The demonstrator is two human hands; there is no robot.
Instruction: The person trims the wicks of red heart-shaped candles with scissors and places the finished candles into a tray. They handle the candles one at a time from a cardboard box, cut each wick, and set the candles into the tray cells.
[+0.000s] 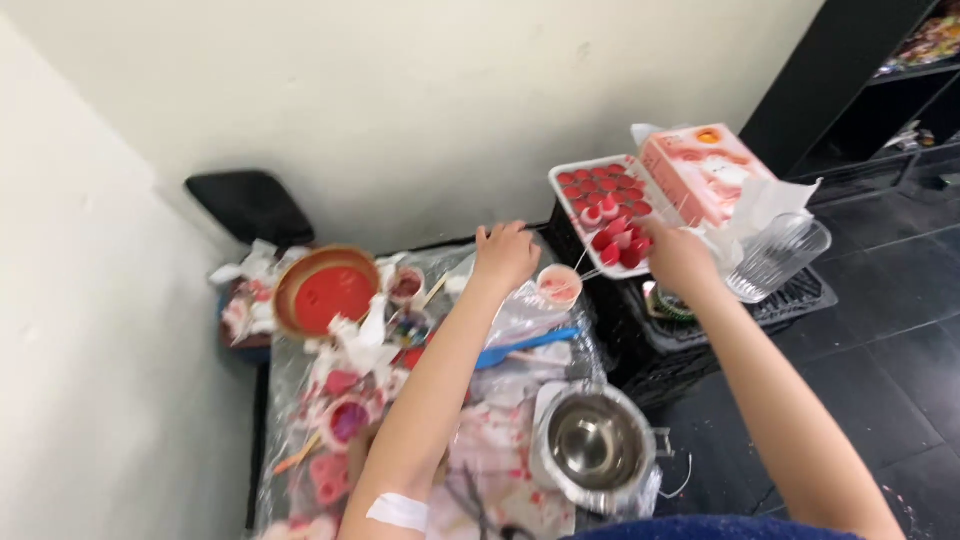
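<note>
hands both extended toward the far side of a cluttered, plastic-covered table (520, 470). left hand (505, 255) rests knuckles-up at the far table edge, fingers curled together; whether it grips anything cannot be told. right hand (678, 258) sits over the near edge of a white tray (562, 180) of red moulded pieces (605, 185), fingers closed around thin wooden sticks (582, 262). tray lies on a black crate (680, 350), right of the table. small pink cup (558, 284) stands between the 2 hands. pink carton (705, 170) at far right of tray. steel pot (598, 442) near, blue spoon (525, 345) beside left forearm, red-filled bowl (328, 290) at left.
</note>
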